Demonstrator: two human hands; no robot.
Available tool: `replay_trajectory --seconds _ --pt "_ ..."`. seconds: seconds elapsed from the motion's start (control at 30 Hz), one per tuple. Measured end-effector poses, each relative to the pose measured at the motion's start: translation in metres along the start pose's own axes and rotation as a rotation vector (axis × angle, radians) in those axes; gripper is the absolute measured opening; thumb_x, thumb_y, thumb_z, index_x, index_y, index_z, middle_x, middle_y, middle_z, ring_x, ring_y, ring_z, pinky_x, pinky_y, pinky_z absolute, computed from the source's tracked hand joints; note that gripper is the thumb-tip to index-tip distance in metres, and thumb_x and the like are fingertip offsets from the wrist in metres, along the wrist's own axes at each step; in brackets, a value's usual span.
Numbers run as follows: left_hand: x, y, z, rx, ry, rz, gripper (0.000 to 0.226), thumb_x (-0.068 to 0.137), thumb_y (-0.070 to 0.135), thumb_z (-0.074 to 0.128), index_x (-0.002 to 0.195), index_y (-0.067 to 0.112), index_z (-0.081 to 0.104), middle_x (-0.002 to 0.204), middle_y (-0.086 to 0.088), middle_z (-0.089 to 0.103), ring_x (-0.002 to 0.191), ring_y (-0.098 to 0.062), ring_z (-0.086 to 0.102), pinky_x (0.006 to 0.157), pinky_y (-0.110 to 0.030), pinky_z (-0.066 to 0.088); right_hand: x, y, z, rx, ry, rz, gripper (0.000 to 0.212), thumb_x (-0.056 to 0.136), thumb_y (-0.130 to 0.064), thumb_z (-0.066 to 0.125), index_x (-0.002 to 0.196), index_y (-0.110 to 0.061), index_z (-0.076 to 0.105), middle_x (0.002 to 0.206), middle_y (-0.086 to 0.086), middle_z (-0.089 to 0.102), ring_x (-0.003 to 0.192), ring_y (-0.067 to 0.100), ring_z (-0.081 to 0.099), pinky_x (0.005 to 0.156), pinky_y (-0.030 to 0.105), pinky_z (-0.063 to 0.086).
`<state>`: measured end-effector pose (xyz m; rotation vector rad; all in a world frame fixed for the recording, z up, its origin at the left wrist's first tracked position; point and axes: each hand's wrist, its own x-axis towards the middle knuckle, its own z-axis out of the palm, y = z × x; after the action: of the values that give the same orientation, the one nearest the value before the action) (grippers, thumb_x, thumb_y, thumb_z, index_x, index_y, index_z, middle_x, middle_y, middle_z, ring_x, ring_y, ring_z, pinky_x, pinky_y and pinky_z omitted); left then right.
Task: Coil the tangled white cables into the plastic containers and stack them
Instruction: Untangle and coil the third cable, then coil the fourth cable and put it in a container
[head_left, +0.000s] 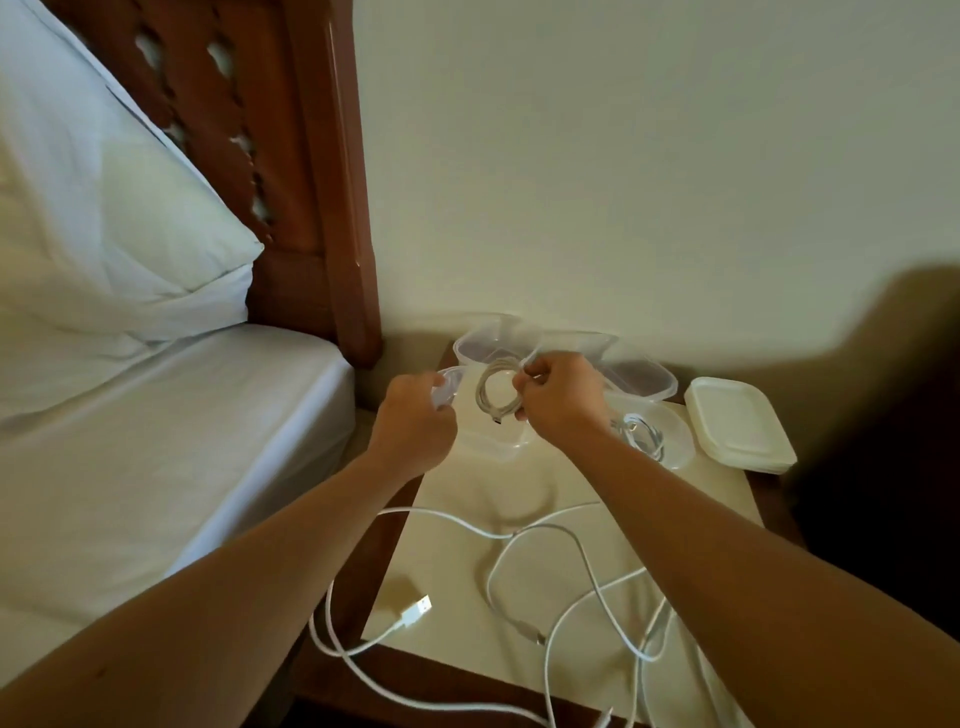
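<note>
White coil (497, 388) hangs pinched in the right hand (558, 397) over a tub (496, 441) gripped by the left hand (415, 421) – light, springy cable, likely to unwind, so best held across its bundled turns – loose cables (571, 577) lie nearer

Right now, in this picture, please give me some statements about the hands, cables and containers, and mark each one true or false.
1. The right hand holds a coiled cable. True.
2. The left hand rests flat on the bed. False: it grips a clear container.
3. Loose white cables lie on the table. True.
4. The stack of lids lies left of the containers. False: it lies to their right.
</note>
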<state>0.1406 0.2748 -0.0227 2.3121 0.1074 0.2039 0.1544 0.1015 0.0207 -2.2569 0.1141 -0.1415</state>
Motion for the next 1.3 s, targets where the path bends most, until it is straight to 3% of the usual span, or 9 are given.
replay_trajectory --seconds 0.07,0.13,0.2,0.33,0.53,0.8,1.07,1.13,1.3 --pt "0.005 -0.003 0.005 0.018 -0.013 0.009 0.029 0.097 0.007 0.051 0.123 0.010 0.062 0.112 0.008 0.049 0.101 -0.015 0.054 0.074 -0.018 0.039 0.018 -0.002 0.015 -0.025 -0.005 -0.015 0.017 0.095 -0.018 0.065 0.079 -0.023 0.063 0.083 0.008 0.075 0.079 0.023 0.073 0.071 0.034 0.060" --pt "0.011 -0.009 0.013 0.025 -0.022 0.018 0.032 0.098 0.009 0.050 0.128 0.015 0.061 0.118 0.007 0.052 0.100 -0.011 0.054 0.077 -0.022 0.041 0.029 -0.001 0.029 -0.068 -0.025 -0.023 0.024 0.094 -0.017 0.065 0.071 -0.021 0.062 0.078 0.007 0.074 0.078 0.025 0.073 0.073 0.039 0.062" --pt "0.014 -0.017 0.020 0.005 -0.004 0.031 0.029 0.097 0.012 0.050 0.121 0.021 0.064 0.119 0.000 0.062 0.098 -0.014 0.060 0.074 -0.022 0.046 0.036 0.004 0.040 -0.134 -0.042 -0.039 0.015 0.095 -0.020 0.065 0.080 -0.017 0.069 0.077 0.006 0.073 0.076 0.025 0.072 0.074 0.041 0.062" --pt "0.013 -0.025 0.023 -0.073 0.030 -0.020 0.038 0.098 0.014 0.056 0.135 0.020 0.057 0.137 -0.002 0.053 0.116 -0.017 0.056 0.095 -0.028 0.047 0.045 0.012 0.053 -0.264 -0.097 -0.044 0.014 0.095 -0.027 0.067 0.098 -0.016 0.075 0.092 0.004 0.073 0.086 0.024 0.068 0.080 0.039 0.060" --pt "0.015 -0.030 0.025 -0.115 0.049 -0.007 0.037 0.098 0.009 0.056 0.134 0.019 0.056 0.141 -0.002 0.047 0.109 -0.007 0.045 0.089 -0.019 0.036 0.052 0.013 0.067 -0.382 -0.139 -0.088 0.015 0.096 -0.029 0.066 0.100 -0.020 0.077 0.094 0.004 0.074 0.087 0.024 0.068 0.077 0.037 0.059" --pt "0.021 -0.034 0.025 -0.086 0.044 0.000 0.034 0.093 0.008 0.057 0.126 0.016 0.062 0.131 0.001 0.052 0.108 -0.011 0.054 0.086 -0.022 0.040 0.059 0.012 0.071 -0.453 -0.161 -0.161 0.016 0.100 -0.025 0.062 0.100 -0.016 0.075 0.096 0.006 0.071 0.086 0.026 0.067 0.078 0.037 0.058" --pt "0.019 -0.030 0.021 -0.068 0.033 0.013 0.026 0.093 0.013 0.058 0.117 0.015 0.067 0.120 -0.008 0.063 0.109 -0.023 0.061 0.085 -0.029 0.047 0.050 0.003 0.046 -0.443 -0.184 -0.218 0.025 0.099 -0.015 0.053 0.082 -0.021 0.070 0.086 -0.001 0.059 0.079 0.022 0.055 0.071 0.032 0.046" --pt "0.009 -0.021 0.014 -0.044 0.072 0.060 0.029 0.093 0.011 0.057 0.121 0.014 0.064 0.127 -0.006 0.058 0.111 -0.017 0.055 0.090 -0.025 0.041 0.036 0.003 0.027 -0.451 -0.131 -0.228 0.029 0.098 -0.017 0.049 0.073 -0.024 0.061 0.081 0.001 0.061 0.074 0.024 0.058 0.066 0.032 0.045" --pt "-0.049 0.010 0.012 -0.070 0.135 0.357 0.029 0.088 0.010 0.058 0.115 0.011 0.068 0.134 -0.006 0.058 0.127 -0.016 0.051 0.107 -0.019 0.037 -0.018 0.019 -0.023 -0.385 -0.008 -0.234 0.033 0.102 -0.029 0.048 0.080 -0.012 0.067 0.071 0.003 0.066 0.067 0.023 0.064 0.064 0.036 0.055"
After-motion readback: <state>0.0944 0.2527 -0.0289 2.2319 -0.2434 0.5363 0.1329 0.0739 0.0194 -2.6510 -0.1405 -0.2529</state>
